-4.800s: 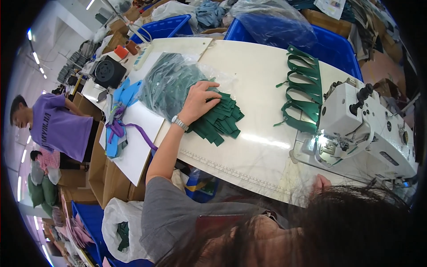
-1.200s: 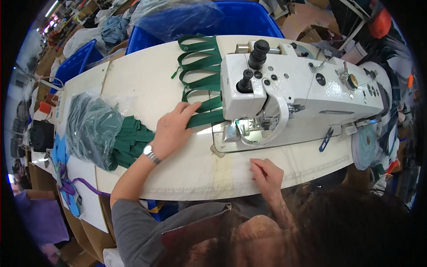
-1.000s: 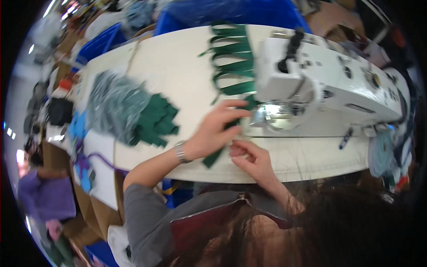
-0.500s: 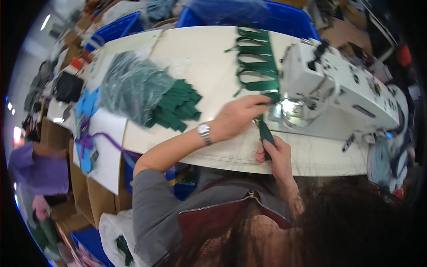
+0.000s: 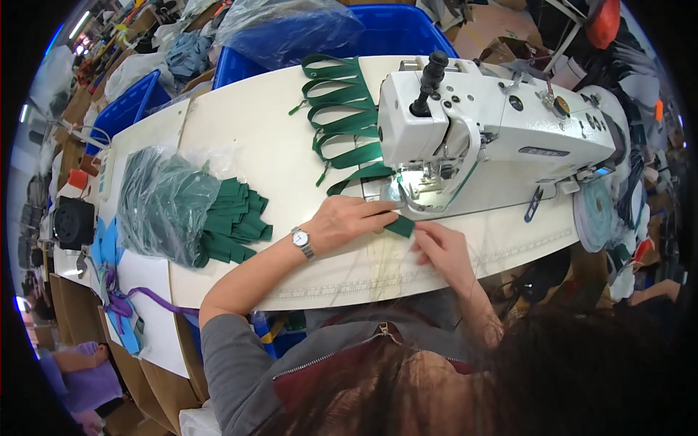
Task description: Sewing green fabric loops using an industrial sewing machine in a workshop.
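Below the needle area of a white sewing machine [image 5: 502, 131], a short end of green strap [image 5: 400, 224] lies on the table. My left hand [image 5: 342, 221], with a wristwatch [image 5: 301, 243] on its wrist, presses this strap with its fingertips close to the presser foot. On the strap's right corner my right hand [image 5: 445, 252] has its thumb and forefinger pinched. Behind the needle, a row of green strap loops [image 5: 342, 120] trails away along the machine's left side, small thread or cord ends hanging from some. The strap's part under the presser foot is hidden.
Left on the table, a clear plastic bag [image 5: 156, 207] spills many cut green straps [image 5: 233, 218]. Blue bins [image 5: 396, 33] stand beyond the far edge. A small blue thread snipper [image 5: 534, 204] lies right of the needle. Purple and blue strips [image 5: 120, 301] hang at the left.
My right hand has moved up towards the needle, and the strap that pointed down towards me now lies slanted beside the presser foot. My left hand stays by the needle. The whole view has shifted.
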Demonstrator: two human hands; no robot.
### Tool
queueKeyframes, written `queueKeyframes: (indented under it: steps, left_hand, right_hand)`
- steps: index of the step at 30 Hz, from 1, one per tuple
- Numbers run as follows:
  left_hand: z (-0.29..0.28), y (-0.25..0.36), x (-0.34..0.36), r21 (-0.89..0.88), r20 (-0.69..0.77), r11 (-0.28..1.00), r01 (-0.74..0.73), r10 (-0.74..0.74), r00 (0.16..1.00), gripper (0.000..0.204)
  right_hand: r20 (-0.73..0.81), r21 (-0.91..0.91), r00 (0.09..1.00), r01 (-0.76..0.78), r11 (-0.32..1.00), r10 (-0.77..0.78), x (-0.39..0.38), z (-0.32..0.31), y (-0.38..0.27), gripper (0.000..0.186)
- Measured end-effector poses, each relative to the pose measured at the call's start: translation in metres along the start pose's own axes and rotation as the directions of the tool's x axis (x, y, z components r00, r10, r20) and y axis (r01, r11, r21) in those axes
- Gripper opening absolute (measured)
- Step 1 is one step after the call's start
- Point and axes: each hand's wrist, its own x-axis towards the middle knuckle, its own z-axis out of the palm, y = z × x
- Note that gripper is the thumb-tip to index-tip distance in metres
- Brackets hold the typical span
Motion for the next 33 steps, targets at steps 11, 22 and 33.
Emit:
queueKeyframes:
  steps: [11,22,33]
  left_hand:
    - [-0.003,-0.022,0.014,0.093,0.157,0.987,0.128,-0.142,0.977,0.019]
    - [-0.002,-0.032,0.026,0.016,0.200,0.994,0.108,-0.109,0.974,0.024]
    - [0.002,-0.033,0.025,0.038,0.164,0.992,0.118,-0.123,0.979,0.022]
  right_hand:
    - [-0.252,-0.087,0.958,0.115,0.990,-0.134,-0.024,-0.022,0.031,0.020]
    - [-0.262,-0.184,0.950,0.122,0.975,-0.168,-0.024,-0.020,0.023,0.020]
    - [-0.274,-0.183,0.944,0.138,0.973,-0.185,-0.023,-0.020,0.025,0.019]
